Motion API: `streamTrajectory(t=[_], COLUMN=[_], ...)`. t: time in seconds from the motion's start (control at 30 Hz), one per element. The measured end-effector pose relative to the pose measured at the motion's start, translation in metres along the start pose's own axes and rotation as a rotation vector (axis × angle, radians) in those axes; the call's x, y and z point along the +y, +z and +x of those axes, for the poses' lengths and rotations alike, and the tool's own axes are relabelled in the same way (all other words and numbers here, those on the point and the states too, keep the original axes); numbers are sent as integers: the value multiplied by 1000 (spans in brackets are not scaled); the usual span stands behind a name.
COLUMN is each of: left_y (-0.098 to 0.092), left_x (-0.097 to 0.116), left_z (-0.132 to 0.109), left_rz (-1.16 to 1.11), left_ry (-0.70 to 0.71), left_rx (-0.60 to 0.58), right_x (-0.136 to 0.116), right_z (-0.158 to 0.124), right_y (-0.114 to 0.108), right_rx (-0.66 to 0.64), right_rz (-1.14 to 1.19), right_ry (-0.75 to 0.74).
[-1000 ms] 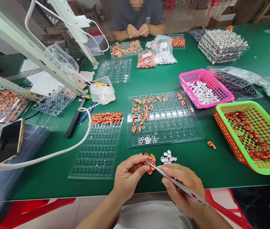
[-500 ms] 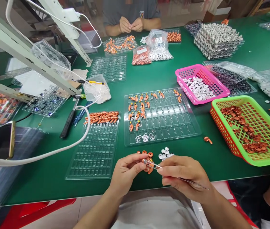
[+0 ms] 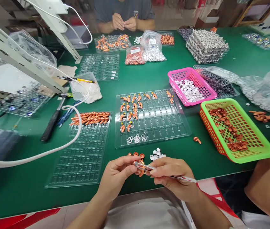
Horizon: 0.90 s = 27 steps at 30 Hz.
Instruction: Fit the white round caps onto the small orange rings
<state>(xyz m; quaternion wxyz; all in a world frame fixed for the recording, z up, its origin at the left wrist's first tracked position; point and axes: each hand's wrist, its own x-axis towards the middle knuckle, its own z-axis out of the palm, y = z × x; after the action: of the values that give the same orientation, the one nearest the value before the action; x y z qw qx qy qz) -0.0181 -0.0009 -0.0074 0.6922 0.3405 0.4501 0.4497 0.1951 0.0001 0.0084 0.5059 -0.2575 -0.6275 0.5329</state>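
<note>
My left hand (image 3: 116, 175) pinches a small round orange earbud part (image 3: 135, 163) between thumb and fingers. In my right hand (image 3: 176, 178) is a pair of metal tweezers (image 3: 145, 166), closed around by thumb and fingers, its tips at the held part. Whether the tips grip anything is too small to tell. Just beyond my hands lie loose orange caps (image 3: 141, 156) and a small pile of white caps (image 3: 157, 154). An orange earbud piece with a stem (image 3: 141, 172) lies partly hidden between the hands. Farther back, a clear tray (image 3: 163, 130) carries orange earbud pieces and white rings.
Left is another clear tray (image 3: 77, 165) with orange stems, a hammer (image 3: 51, 125) and a white cable (image 3: 75, 140). Right are a green basket (image 3: 261, 140) of orange caps and a pink basket (image 3: 173, 78) of white caps. A co-worker's hands (image 3: 124, 23) work across the table.
The view has shifted, so the table things sit farther left. The tweezers have turned slightly; their prongs look closer together at the earbud part. Both hands keep their grip.
</note>
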Motion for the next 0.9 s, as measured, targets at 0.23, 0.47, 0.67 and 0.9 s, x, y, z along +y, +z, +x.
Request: streamTrajectory(t=[0.23,0.47,0.67,0.9], left_y=[0,1,5,8], left_x=[1,-2,-4,-4], left_z=[1,2,2,2], left_rz=[1,-44,-55,-78], left_ry=[-20,-18,-40,-76], left_rx=[15,-18,-17,-31], right_x=[5,3,5,10], right_z=[-7,-7,-9,-13], right_y=[2,1,-1,0], right_rx=[-30,-40,-20,1], right_rz=[-32,-55,-175,-294], right_ry=[-48,-48,-66,-167])
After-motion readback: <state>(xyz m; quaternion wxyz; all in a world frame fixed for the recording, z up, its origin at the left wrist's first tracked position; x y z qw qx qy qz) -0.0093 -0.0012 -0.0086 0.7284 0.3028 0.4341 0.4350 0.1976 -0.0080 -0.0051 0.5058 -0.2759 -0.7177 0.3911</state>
